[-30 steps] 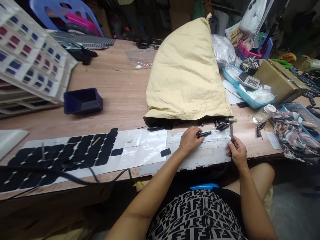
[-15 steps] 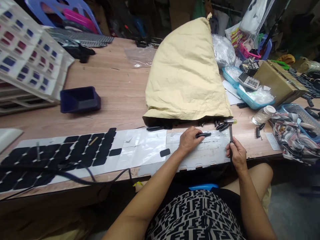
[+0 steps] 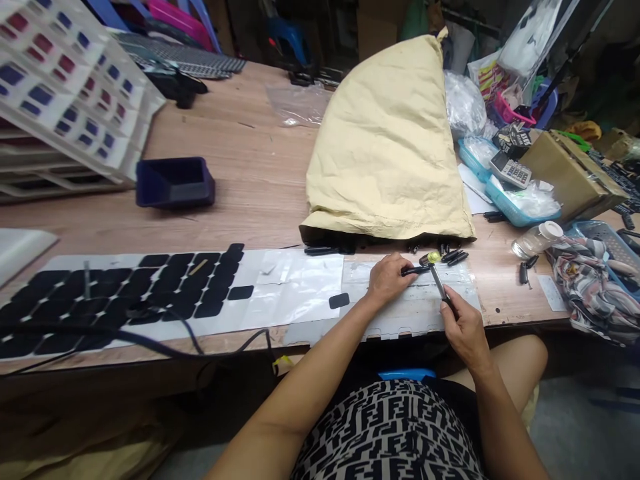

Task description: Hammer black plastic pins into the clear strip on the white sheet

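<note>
My left hand [image 3: 391, 280] rests on the grey board [image 3: 400, 313] at the table's front edge, its fingers closed on a slim black pen-like piece [image 3: 413, 271]. In my right hand [image 3: 466, 328] is the dark handle of a small hammer [image 3: 439, 281] with a metal shaft and a yellow-tipped head. The hammer head lies over or against the far end of the black piece; whether they touch I cannot tell. Several similar black pieces [image 3: 454, 257] lie just beyond, in front of a large tan paper sack [image 3: 385, 153].
To the left, a white sheet with black rounded patches [image 3: 295, 287] lies along the edge, crossed by a black cable [image 3: 150, 347]. Behind it stand a dark blue bin [image 3: 175, 193] and a white crate [image 3: 75, 100]. Blue baskets [image 3: 520, 207], a jar [image 3: 537, 240] and patterned cloth [image 3: 585, 280] stand at right.
The hammer has swung left and down, from upright beside the black piece to its far end. My left hand still grips the piece. The view has shifted slightly.
</note>
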### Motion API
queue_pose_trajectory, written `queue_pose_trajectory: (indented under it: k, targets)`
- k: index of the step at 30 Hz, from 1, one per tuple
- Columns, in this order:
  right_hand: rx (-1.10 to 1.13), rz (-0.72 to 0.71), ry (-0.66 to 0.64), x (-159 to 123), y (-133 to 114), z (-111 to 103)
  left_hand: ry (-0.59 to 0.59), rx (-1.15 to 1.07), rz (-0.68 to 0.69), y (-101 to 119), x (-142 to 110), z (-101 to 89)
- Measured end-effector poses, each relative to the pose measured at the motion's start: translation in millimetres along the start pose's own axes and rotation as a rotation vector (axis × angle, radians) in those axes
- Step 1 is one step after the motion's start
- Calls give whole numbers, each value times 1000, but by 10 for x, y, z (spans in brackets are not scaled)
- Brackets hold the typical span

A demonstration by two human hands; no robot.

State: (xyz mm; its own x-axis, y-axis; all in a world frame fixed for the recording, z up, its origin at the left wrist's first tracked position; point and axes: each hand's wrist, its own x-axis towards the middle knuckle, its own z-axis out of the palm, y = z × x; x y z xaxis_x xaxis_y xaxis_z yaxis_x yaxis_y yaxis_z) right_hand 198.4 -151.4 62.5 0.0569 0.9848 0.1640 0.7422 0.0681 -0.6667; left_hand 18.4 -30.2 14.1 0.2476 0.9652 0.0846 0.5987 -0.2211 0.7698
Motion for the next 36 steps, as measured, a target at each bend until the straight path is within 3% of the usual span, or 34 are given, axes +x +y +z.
queue_pose_trajectory:
  k: [10,15,19,23,28,31,34,36]
  targets:
    - [-35,-10,-40,-11,-90,59,-4,7,-29,25,15,-11]
    - [6,9,-69,15,20,82,15,18,-19,16,20,3]
    - [172,126,60,161,268,7,18,5,-8,9,12,15]
    - [472,291,97,314,504,-60,15,10,25,-24,30,13]
    - [704,291,164,324,586,-125,2,-68,135,23,-76,-85]
    - [768,292,169,295,606,-149,-116,-179,275,212,-412,-174]
    - [812,304,168,288,631,-158,-412,-249,392,425,-884,-161]
    - [815,300,170,293,636,-157,-617,-240,414,473,-1148,-33]
